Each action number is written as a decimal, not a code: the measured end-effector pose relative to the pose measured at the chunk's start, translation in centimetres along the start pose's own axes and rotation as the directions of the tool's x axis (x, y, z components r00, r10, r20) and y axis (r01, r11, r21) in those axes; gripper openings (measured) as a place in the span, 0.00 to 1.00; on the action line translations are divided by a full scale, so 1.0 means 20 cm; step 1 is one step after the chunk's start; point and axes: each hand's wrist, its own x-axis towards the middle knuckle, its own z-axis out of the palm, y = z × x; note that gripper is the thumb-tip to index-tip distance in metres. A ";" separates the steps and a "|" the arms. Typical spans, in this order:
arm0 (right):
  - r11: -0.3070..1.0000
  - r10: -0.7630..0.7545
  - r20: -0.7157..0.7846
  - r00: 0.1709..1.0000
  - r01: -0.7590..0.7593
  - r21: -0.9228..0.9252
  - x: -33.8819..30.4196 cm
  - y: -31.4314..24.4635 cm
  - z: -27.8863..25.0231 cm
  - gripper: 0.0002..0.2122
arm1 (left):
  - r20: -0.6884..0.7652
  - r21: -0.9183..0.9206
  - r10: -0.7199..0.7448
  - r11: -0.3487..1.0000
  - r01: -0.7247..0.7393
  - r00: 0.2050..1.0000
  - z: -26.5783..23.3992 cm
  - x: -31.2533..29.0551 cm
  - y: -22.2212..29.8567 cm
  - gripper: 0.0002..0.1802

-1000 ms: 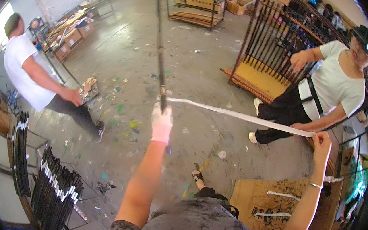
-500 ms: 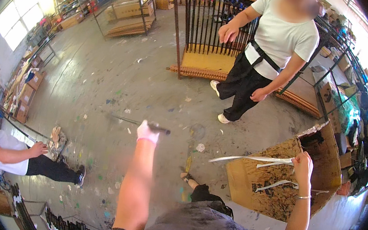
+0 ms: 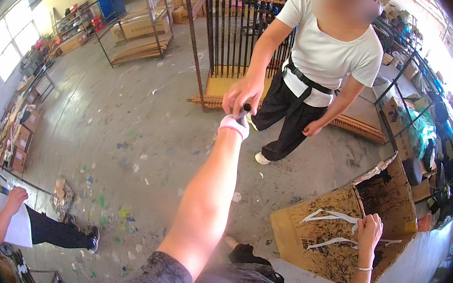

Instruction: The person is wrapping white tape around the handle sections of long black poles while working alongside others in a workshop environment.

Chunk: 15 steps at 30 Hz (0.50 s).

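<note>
My left hand (image 3: 233,127), in a white glove, is stretched far forward and closed around a dark rod (image 3: 247,107). Only the rod's round dark end shows clearly; the rest is hidden by fingers. A co-worker's hand (image 3: 241,92) meets it there, fingers on or right beside the rod; I cannot tell whether they grip it. Off to the right, my bare right hand (image 3: 370,229) pinches thin white strips (image 3: 331,214), which hang in front of a stained cardboard box (image 3: 288,225). Another white strip (image 3: 332,241) lies across the box.
The co-worker (image 3: 330,47) stands ahead, before a rack of upright dark rods (image 3: 226,36). A second person (image 3: 6,215) is at the lower left. Metal-frame shelving (image 3: 404,77) runs along the right. Scraps and paint spots dot the grey floor (image 3: 124,114).
My left hand has swung forward and right with the rod, which now points end-on. The co-worker's hand has come down to it. The white strips at my right hand have dropped lower.
</note>
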 end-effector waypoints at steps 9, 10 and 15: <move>0.993 0.100 0.008 0.995 -0.100 0.067 0.06 -0.02 0.02 0.14 | 0.331 0.140 -0.048 0.990 0.001 0.942 0.12 0.15 0.04 0.13; 0.986 0.151 0.036 0.988 -0.153 0.059 0.04 0.00 0.01 0.15 | 0.256 0.161 -0.011 0.986 -0.031 0.966 0.13 0.05 -0.05 0.19; 0.988 0.152 0.129 0.980 -0.152 -0.009 0.11 -0.03 -0.07 0.20 | 0.390 0.219 -0.118 0.975 0.033 0.913 0.02 -0.21 0.02 0.24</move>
